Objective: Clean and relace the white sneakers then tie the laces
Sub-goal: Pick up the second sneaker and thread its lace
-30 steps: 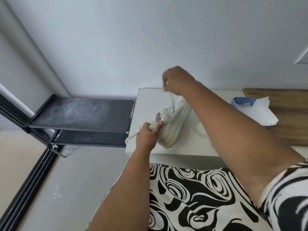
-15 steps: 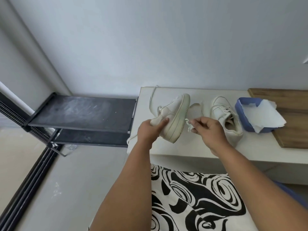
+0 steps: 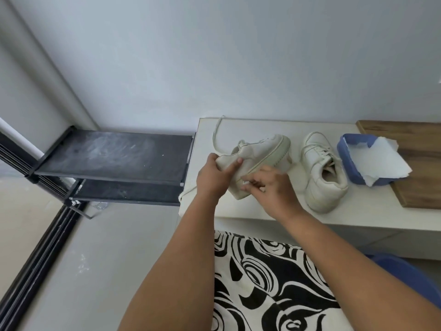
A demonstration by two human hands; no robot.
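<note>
A white sneaker (image 3: pixel 265 151) lies tipped on its side on the white table (image 3: pixel 274 211), its sole facing right. My left hand (image 3: pixel 214 173) grips its heel end, thumb on the upper. My right hand (image 3: pixel 269 185) is at the near end of the sole, fingers curled and pinching a small white bit, blurred, likely the lace end. A loose white lace (image 3: pixel 218 132) runs from the shoe toward the table's back left corner. The second white sneaker (image 3: pixel 322 173) stands upright to the right, untouched.
A blue tray (image 3: pixel 346 151) with white paper (image 3: pixel 381 161) sits on a wooden board (image 3: pixel 420 168) at the right. A black two-tier rack (image 3: pixel 114 151) stands left of the table. A black-and-white patterned cloth (image 3: pixel 262 283) covers my lap.
My right hand came down from above the shoe, where it pulled the lace up, to the near end of the sole. The left hand kept its hold on the heel.
</note>
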